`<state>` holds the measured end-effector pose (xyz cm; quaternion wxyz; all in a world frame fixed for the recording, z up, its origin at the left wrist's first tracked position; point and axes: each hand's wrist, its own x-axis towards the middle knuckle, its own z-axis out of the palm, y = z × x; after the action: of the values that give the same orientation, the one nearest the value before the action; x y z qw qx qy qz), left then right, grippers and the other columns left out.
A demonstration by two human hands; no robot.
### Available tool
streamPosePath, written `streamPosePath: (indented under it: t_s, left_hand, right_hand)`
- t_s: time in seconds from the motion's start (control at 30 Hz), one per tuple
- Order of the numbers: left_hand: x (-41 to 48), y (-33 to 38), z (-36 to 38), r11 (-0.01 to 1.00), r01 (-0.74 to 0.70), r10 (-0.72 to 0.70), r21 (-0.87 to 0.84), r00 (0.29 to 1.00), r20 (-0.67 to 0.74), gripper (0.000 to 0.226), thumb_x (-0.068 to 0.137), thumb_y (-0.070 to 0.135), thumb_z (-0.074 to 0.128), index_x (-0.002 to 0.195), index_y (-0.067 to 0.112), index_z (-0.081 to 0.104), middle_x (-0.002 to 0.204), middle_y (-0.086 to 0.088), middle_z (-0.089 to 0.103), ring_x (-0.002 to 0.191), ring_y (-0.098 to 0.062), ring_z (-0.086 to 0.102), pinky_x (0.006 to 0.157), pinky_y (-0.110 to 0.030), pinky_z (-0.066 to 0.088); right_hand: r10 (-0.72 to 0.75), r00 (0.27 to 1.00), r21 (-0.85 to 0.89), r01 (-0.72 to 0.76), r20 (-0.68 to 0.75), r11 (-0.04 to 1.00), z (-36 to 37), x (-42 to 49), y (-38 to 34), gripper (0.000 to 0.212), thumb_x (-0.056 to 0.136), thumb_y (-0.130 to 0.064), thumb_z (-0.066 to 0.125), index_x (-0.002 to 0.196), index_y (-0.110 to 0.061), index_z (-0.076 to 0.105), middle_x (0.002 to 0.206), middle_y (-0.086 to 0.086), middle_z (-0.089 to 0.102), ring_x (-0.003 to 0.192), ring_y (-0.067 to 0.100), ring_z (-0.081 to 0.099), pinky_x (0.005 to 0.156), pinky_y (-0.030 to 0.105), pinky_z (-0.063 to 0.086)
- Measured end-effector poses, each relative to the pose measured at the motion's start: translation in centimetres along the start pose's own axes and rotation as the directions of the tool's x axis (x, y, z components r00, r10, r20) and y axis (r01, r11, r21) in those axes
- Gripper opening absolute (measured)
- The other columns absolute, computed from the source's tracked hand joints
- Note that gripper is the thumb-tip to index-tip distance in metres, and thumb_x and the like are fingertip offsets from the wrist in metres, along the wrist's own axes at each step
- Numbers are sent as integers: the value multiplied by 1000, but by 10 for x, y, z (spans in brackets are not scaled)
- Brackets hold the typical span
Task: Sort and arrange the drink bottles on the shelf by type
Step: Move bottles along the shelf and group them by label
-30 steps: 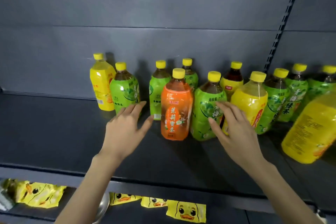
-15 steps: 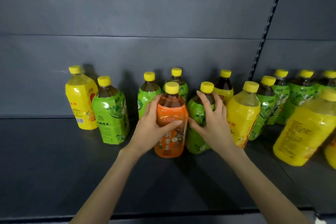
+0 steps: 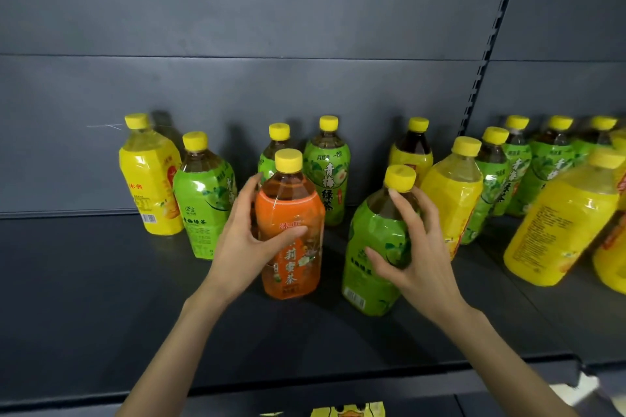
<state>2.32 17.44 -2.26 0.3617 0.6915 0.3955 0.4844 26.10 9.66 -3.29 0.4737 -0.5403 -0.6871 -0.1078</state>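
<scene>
Left hand (image 3: 245,240) grips the orange bottle (image 3: 291,230); right hand (image 3: 418,254) grips 1 green bottle (image 3: 374,247).

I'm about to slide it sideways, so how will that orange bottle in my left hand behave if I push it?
The orange bottle looks nearly full, so probably heavy for its size. It is tall on a narrow base, so a push near the cap may tip it. Its glossy wrap might feel slippery; the left hand grips mid-body, which seems safer.
</scene>
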Motion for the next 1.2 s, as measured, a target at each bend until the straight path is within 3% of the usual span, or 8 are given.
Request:
streamPosePath:
  t_s: [0.07, 0.2, 0.33, 0.63, 0.87, 1.0, 1.1, 1.2]
  left_hand:
    - [-4, -2, 0, 996, 58, -53, -68, 997, 63, 98, 61, 48, 82, 135, 55, 17, 118, 33, 46, 104, 11, 56, 85, -28, 51]
    - [-12, -7, 7, 986, 140, -127, -92, 982, 139, 101, 58, 34, 79, 139, 39, 20, 117, 21, 53, 100, 11, 58, 85, -27, 53]
    - [-19, -5, 14, 982, 154, -147, -110, 987, 70, 97, 51, 38, 81, 130, 40, 24, 115, 21, 52, 100, 4, 57, 86, -29, 51]
    - [-64, 4, 12, 988, 149, -150, -47, 989, -14, 106, 40, 65, 83, 131, 37, 34, 111, 22, 54, 102, -1, 56, 88, -33, 50]
    - [-98, 10, 11, 971, 161, -170, -175, 985, -39, 110, 36, 59, 84, 134, 27, 45, 113, 14, 61, 103, -6, 59, 88, -37, 52]
    - [-114, 13, 12, 968, 147, -159, -206, 986, -41, 107, 36, 59, 81, 132, 27, 48, 117, 6, 63, 107, -15, 61, 89, -45, 52]
    - [-121, 25, 21, 961, 159, -167, -225, 986, -16, 95, 37, 59, 82, 123, 32, 52, 109, 11, 64, 99, -10, 62, 84, -39, 52]
    - [-126, 40, 37, 956, 174, -167, -234, 985, 50, 84, 37, 58, 85, 113, 38, 53, 104, 12, 65, 92, -7, 63, 74, -29, 52]
  right_hand:
    - [34, 996, 114, -25, -77, 993, 7, -8, 1, 82, 75, -47, 66, 141, -26, 23, 145, 11, 26, 137, 7, 24, 106, 13, 28]
    - [260, 965, 306, -260, 40, 916, 15, -23, 0, 97, 70, -53, 69, 145, -40, 8, 147, -4, 26, 138, 9, 30, 112, 34, 33]
    - [296, 953, 336, -300, 65, 893, 11, -28, -2, 101, 70, -52, 71, 145, -46, 5, 149, -6, 29, 138, 10, 32, 111, 44, 36]
    - [395, 918, 317, -380, 19, 869, -6, -56, -40, 101, 65, -58, 72, 144, -49, 9, 148, -7, 34, 133, 9, 40, 105, 43, 43]
    - [418, 908, 393, -399, 39, 828, -39, -83, -67, 102, 65, -55, 78, 146, -46, 16, 146, -4, 39, 132, 17, 43, 103, 49, 43]
    - [462, 886, 475, -417, 25, 775, -69, -99, -74, 96, 71, -29, 81, 146, -40, 21, 137, -11, 50, 122, 12, 54, 100, 40, 48]
    - [520, 854, 500, -453, 6, 738, -96, -119, -71, 94, 68, -19, 77, 143, -41, 25, 132, -4, 56, 111, 6, 61, 87, 21, 52]
    - [543, 840, 466, -484, 11, 740, -124, -139, -59, 95, 66, -19, 78, 144, -38, 27, 125, -9, 60, 109, 7, 62, 83, 18, 52]
